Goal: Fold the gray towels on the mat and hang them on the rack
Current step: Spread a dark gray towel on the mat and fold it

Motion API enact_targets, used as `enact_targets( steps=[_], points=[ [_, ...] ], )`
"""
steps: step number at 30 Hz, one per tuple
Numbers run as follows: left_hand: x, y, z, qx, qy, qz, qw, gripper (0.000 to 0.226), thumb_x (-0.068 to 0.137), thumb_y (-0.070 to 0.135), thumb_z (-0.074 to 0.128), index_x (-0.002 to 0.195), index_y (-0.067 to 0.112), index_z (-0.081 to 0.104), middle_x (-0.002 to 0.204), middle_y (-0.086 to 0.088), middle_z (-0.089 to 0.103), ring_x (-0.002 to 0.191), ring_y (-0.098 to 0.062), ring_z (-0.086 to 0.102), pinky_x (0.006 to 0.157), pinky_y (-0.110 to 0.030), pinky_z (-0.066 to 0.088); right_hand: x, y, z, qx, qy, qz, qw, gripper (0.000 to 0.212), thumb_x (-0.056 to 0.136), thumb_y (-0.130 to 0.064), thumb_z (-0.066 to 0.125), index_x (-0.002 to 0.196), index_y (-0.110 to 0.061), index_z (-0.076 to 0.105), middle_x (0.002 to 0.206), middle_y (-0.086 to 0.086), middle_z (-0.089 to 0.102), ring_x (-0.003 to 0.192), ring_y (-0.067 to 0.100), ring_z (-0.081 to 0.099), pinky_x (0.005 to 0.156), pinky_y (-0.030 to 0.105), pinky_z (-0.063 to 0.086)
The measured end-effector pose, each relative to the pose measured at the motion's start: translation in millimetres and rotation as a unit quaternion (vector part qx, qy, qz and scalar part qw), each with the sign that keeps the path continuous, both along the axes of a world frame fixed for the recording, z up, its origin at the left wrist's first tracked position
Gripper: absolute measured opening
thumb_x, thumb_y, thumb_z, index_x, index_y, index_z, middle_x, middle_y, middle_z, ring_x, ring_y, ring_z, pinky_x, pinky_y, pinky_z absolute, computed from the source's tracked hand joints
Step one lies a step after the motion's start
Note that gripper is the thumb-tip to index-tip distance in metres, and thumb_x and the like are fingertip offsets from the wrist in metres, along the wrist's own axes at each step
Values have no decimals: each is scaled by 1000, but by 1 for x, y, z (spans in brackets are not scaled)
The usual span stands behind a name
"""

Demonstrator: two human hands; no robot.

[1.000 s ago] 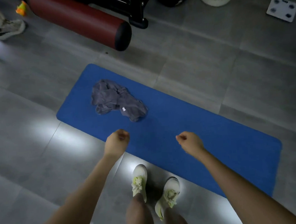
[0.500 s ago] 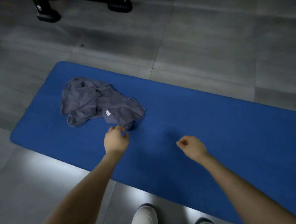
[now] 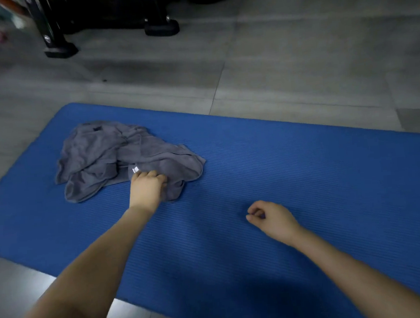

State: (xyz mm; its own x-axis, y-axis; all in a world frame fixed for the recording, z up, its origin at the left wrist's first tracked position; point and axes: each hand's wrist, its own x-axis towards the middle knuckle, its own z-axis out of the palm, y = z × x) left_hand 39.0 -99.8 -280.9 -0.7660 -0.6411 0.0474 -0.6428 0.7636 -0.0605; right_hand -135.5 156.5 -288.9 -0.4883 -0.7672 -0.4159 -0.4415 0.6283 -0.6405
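Now my L grip [image 3: 147, 188] clamps the towels [image 3: 99, 151] on the mat [image 3: 304, 177]. R grip [image 3: 270, 216] loosely curled, holding nothing.

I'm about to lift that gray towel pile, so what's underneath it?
The gray towel pile lies crumpled on the blue mat, whose surface shows around it; the left hand grips its near edge. Whatever lies beneath or within the folds is covered.

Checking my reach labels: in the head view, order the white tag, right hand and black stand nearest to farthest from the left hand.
1. Tag: beside the left hand, on the towel.
2. Right hand: rightward, over the mat.
3. Black stand: farthest, on the floor past the mat.
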Motion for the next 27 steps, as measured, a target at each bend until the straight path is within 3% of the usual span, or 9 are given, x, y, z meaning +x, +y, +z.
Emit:
enact_targets(
  steps=[2, 6, 9, 12, 14, 16, 18, 21, 27],
  points=[
    [-2, 3, 14, 19, 21, -11, 1000, 19, 58, -3, 82, 60, 6, 65, 55, -13, 59, 49, -32, 58, 63, -38, 50, 5, 6, 10, -9, 3, -20, 1000, 22, 90, -35, 59, 106, -22, 64, 101, -8, 66, 97, 7, 60, 86, 24, 47],
    [-23, 28, 59, 84, 131, -87, 984, 11, 82, 9, 63, 73, 4, 64, 66, -10, 64, 58, -28, 60, 48, -28, 40, 12, 7, 31, -63, -52, -78, 994, 34, 86, -41, 63, 117, -28, 57, 105, -11, 60, 96, 6, 58, 92, 30, 47],
    [-43, 61, 106, 155, 167, -165, 960, 6, 84, 11, 67, 78, 9, 67, 70, 8, 60, 62, -4, 48, 52, -12, 28, 15, 5, 59, -150, -104, -78, 980, 62, 79, -39, 71, 132, -45, 38, 125, -15, 46, 113, 5, 49, 98, 22, 40],
    [-59, 84, 139, 211, 179, -196, 941, 2, 83, 20, 69, 82, 19, 69, 67, 17, 59, 68, 3, 51, 60, -9, 35, 17, 8, 96, -251, -127, -77, 957, 62, 76, -40, 70, 128, -50, 38, 132, -22, 45, 121, -5, 43, 98, 10, 32],
    [-72, 99, 159, 237, 178, -207, 932, 3, 82, 24, 69, 81, 22, 70, 64, 23, 57, 67, 4, 54, 62, -8, 35, 17, 14, 116, -310, -175, -116, 927, 55, 72, -44, 66, 123, -47, 46, 127, -20, 54, 120, -3, 48, 104, 20, 35],
    [-88, 117, 178, 264, 189, -218, 920, 6, 82, 25, 70, 76, 25, 68, 62, 26, 56, 62, 8, 53, 62, -8, 36, 13, 22, 132, -362, -212, -141, 897, 47, 78, -33, 65, 123, -35, 52, 121, -11, 61, 116, 2, 54, 103, 25, 41],
    [-106, 136, 200, 312, 213, -224, 898, 12, 81, 23, 70, 73, 28, 64, 61, 24, 57, 60, 11, 54, 60, -6, 37, 6, 30, 147, -401, -199, -157, 880, 37, 86, -15, 63, 121, -23, 55, 115, -5, 65, 108, 5, 60, 96, 22, 45],
    [-138, 166, 235, 348, 247, -260, 866, 10, 80, 17, 72, 73, 21, 66, 60, 19, 58, 56, 11, 53, 60, -7, 39, -14, 49, 172, -464, -153, -202, 849, 20, 88, -4, 59, 104, -17, 61, 87, -5, 69, 80, 6, 62, 79, 17, 48],
    [-195, 235, 269, 419, 297, -305, 802, 7, 81, 8, 71, 82, 1, 70, 64, 9, 61, 55, 4, 54, 59, -11, 45, -69, 126, 212, -533, -97, -252, 802, 5, 80, -16, 62, 85, -15, 60, 63, -12, 65, 62, -1, 56, 68, 13, 45]
  ],
)
